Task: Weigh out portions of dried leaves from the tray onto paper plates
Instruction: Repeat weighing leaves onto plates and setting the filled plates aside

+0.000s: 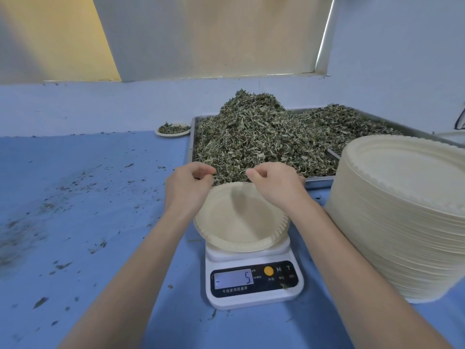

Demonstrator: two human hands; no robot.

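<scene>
While the blue table [88,197] stretches across the whole view, the biggest thing on it is the metal tray [317,182] at the far right, heaped with dried leaves [251,137]. Near right stands a tall stack of plates [402,210], so many portions seem left to weigh. One filled plate [173,129] sits far off, just left of the tray, which suggests at least one portion is done. Near the middle, the white scale [254,280] carries an empty plate [239,220], tilted toward the camera; its display reads a minus sign and a 5, so the reading looks unsettled. Both hands reach to the far rim of that plate at the tray's near edge. The left hand [187,186] has curled fingers over the leaves there; whether it pinches any I cannot tell. The right hand [275,183] is likewise curled, close beside the left, and its grip is just as unclear. Leaf crumbs [63,195] litter the table to the left. The plate stack crowds the scale's right side.
</scene>
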